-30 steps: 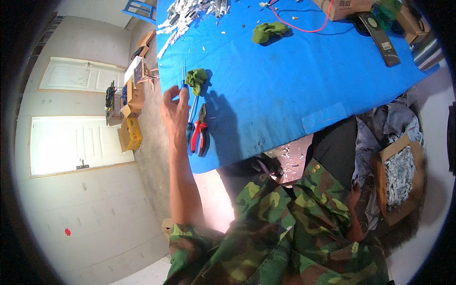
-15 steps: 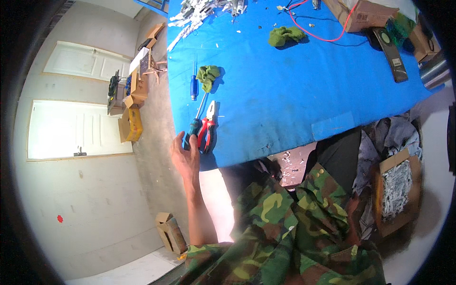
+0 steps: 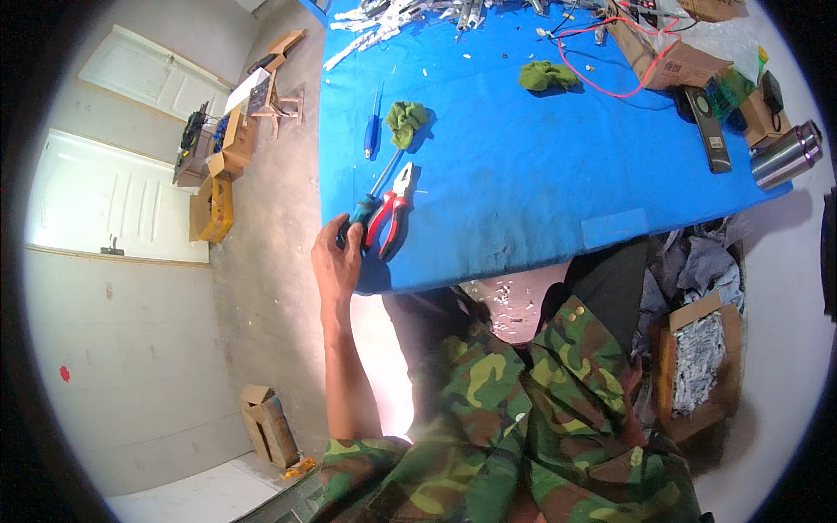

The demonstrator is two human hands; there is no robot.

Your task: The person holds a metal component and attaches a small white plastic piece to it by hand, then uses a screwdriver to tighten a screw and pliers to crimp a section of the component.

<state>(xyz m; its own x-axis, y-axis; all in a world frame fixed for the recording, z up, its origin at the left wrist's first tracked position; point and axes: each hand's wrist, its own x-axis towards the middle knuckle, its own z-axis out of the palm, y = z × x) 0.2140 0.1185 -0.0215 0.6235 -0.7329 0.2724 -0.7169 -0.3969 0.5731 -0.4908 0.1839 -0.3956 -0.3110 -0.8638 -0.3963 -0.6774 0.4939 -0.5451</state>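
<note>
Our left hand (image 3: 338,255) is half curled, thumb and fingers at the handle of the teal screwdriver (image 3: 364,207) just ahead; we cannot tell whether it grips. We judge the tool light, rigid, best held there.

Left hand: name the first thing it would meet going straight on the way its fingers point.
The left hand would first meet the teal-handled screwdriver, whose handle lies right at its fingertips; how firmly they touch is hard to judge.

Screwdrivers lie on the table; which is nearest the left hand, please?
The teal-handled screwdriver, its handle at the left hand; the blue-handled screwdriver lies farther away.
</note>
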